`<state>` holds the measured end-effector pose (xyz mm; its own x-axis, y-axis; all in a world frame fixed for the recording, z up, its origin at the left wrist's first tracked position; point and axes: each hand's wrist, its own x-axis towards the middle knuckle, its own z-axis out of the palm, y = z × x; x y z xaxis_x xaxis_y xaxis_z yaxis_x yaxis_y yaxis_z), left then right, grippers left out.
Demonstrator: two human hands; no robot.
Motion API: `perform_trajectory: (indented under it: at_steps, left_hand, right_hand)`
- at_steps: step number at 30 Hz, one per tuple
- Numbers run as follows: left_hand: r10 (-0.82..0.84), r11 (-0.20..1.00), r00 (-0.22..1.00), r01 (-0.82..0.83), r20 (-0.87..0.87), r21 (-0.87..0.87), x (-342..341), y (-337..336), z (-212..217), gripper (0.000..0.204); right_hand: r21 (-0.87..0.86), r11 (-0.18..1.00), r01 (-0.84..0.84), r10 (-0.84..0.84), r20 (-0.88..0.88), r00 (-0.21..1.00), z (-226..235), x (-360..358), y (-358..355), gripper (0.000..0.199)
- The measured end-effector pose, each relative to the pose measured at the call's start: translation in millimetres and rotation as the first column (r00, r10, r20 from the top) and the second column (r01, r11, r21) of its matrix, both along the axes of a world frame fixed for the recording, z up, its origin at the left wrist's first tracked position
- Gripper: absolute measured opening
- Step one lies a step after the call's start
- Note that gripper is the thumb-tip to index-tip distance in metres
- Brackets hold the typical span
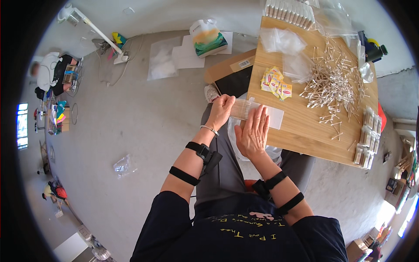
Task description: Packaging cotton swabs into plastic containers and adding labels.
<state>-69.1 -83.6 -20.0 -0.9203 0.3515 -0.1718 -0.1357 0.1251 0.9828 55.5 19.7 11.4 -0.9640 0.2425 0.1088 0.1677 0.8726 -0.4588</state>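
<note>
A small clear bag of cotton swabs (240,109) lies at the near left edge of the wooden table, the swabs side by side in a flat row. My left hand (221,112) has its fingers closed on the bag's left end. Over its right end my right hand (254,133) lies flat, fingers stretched out, covering part of the bag and of a white flat sheet (276,117) beside it. Just beyond are several small yellow-and-white printed cards (276,83). A large loose heap of cotton swabs (331,85) spreads over the table's right half.
Empty clear bags (283,41) lie on the far part of the table (301,137). Filled swab packs (289,13) line its far edge, and more packs (367,139) stand at the right corner. An open cardboard box (229,72) sits on the floor left of the table.
</note>
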Motion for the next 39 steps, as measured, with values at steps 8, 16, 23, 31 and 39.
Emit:
perform_trajectory:
  at_steps: [8,16,23,31,39]
  left_hand:
    - [0.0,0.997,0.996,-0.007,-0.092,-0.078,1,0,2,0.035]
    - [0.043,0.99,0.985,-0.064,-0.165,-0.123,8,4,-2,0.037]
    - [0.108,0.993,0.994,-0.11,-0.033,-0.038,3,1,-13,0.047]
    - [0.157,0.983,0.987,-0.16,-0.044,-0.092,7,6,-15,0.044]
    - [0.116,0.98,0.985,-0.134,-0.13,-0.144,5,3,-17,0.047]
  right_hand:
    - [0.043,0.998,-0.046,0.043,0.054,0.998,5,1,2,0.082]
    - [0.09,0.991,-0.101,0.098,0.034,0.995,3,-17,12,0.084]
    - [0.078,0.989,-0.13,0.125,0.055,0.991,4,-17,13,0.086]
    - [0.018,0.99,-0.14,0.139,0.036,0.99,3,-17,23,0.085]
    - [-0.015,0.829,0.559,-0.558,-0.07,0.827,12,-59,112,0.048]
